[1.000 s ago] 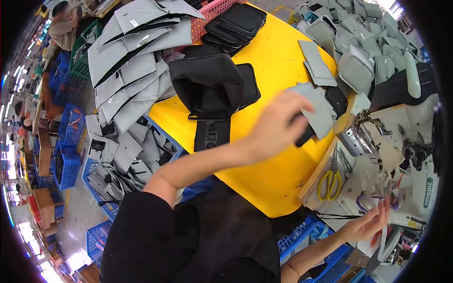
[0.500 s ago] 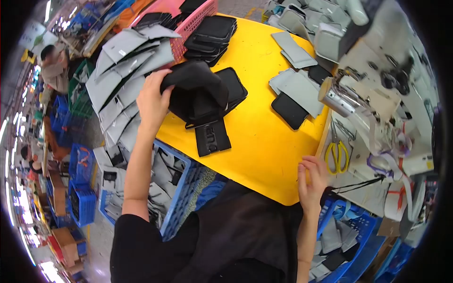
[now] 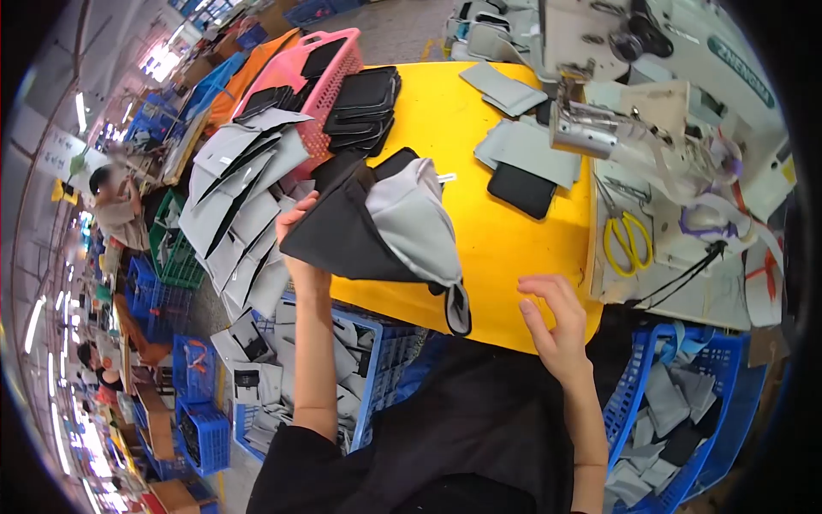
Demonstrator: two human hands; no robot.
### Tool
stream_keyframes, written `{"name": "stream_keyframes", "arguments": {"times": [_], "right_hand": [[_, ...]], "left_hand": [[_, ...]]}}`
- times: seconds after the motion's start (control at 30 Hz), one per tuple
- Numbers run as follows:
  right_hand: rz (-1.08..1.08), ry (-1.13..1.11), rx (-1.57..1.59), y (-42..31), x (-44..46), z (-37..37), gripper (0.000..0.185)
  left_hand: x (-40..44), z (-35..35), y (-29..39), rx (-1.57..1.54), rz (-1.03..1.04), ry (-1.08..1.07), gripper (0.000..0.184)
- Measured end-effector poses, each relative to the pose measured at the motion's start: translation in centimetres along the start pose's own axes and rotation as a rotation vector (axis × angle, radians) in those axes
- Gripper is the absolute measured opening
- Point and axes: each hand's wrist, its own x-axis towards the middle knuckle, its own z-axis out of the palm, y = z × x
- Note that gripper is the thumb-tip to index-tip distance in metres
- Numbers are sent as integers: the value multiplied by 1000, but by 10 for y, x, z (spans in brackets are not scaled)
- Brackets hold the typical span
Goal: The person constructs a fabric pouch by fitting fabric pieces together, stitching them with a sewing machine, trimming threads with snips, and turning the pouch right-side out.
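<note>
Left hand: fingers (image 3: 300,206) closed on the outer edge of a black-and-grey fabric piece (image 3: 342,231); the thumb is mostly hidden, so its exact grip cannot be told. Holding only the edge seems to let the folds hang free.
Black stack: flat black pieces (image 3: 364,107) just beyond the left hand, piled evenly, probably to save table room.
Fabric piece: right of the left hand, above the near edge of a yellow table (image 3: 497,265), black side leftward, grey side rightward, a narrow strip drooping at its lower right corner. Whether it touches the table is unclear.
Grey panels: loosely overlapped (image 3: 539,150) beyond the right hand, a black panel (image 3: 521,190) poking out; likely kept beside the machine for easy reach.
Right hand: empty (image 3: 556,325), fingers spread apart and slightly curled, near the table's front corner.
Sewing machine: pale, with a metal arm (image 3: 586,137), beyond the right hand.
Scissors: yellow-handled (image 3: 629,244), right of the right hand, handles toward the person, presumably for quick pick-up.
</note>
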Motion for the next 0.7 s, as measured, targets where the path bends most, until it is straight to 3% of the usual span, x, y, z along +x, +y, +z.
{"name": "stream_keyframes", "arguments": {"times": [0.07,0.2,0.27,0.53,0.7], "right_hand": [[33,9,37,-1,-2,5,17],[172,23,163,5,-7,9,29],[192,17,151,10,-9,8,31],[293,68,122,31,-19,10,32],[352,50,252,43,-20,14,34]], "left_hand": [[-9,-1,-28,-123,-101,3,9],[-25,19,-76,-87,-11,-180,21],[-34,30,-83,139,-23,-284,29],[-64,32,-121,13,-440,-280,47],[-69,33,-131,-8,-570,-281,59]]}}
